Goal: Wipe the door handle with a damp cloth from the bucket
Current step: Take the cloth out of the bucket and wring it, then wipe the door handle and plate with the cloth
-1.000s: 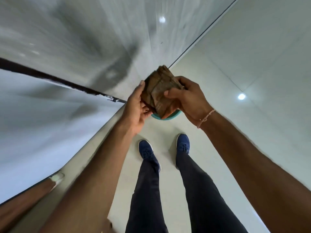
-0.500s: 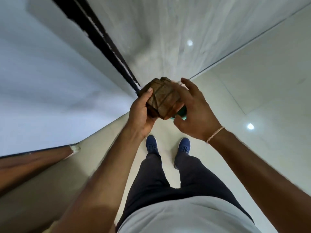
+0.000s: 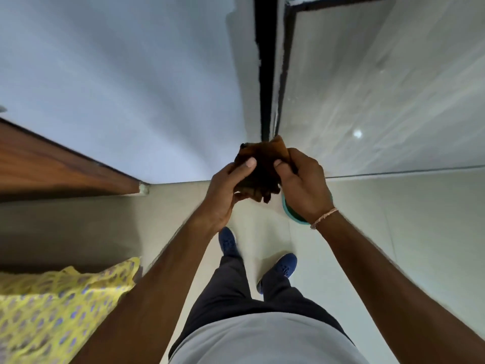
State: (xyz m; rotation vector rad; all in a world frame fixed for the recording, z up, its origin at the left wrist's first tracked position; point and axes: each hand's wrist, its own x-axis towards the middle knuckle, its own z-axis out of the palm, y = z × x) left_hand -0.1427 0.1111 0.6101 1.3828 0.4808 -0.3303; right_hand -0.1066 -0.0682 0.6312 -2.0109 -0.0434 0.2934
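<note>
A brown, bunched cloth [image 3: 262,164] is held in front of me at chest height. My left hand [image 3: 228,190] grips its left side with the thumb on top. My right hand [image 3: 301,185] grips its right side. A sliver of the teal bucket's rim [image 3: 288,214] shows on the floor, mostly hidden under my right hand. No door handle is in view.
A white wall [image 3: 131,88] and a glossy grey panel [image 3: 380,88] meet at a dark vertical gap [image 3: 266,74]. A brown wooden door edge [image 3: 52,166] is at the left. Yellow patterned fabric [image 3: 52,306] lies at lower left. My blue shoes [image 3: 283,266] stand on pale tiles.
The view has swung left, bringing the wooden door edge and yellow fabric into sight. Both hands kept hold of the cloth and reworked it; the bucket shifted to under my right hand.
</note>
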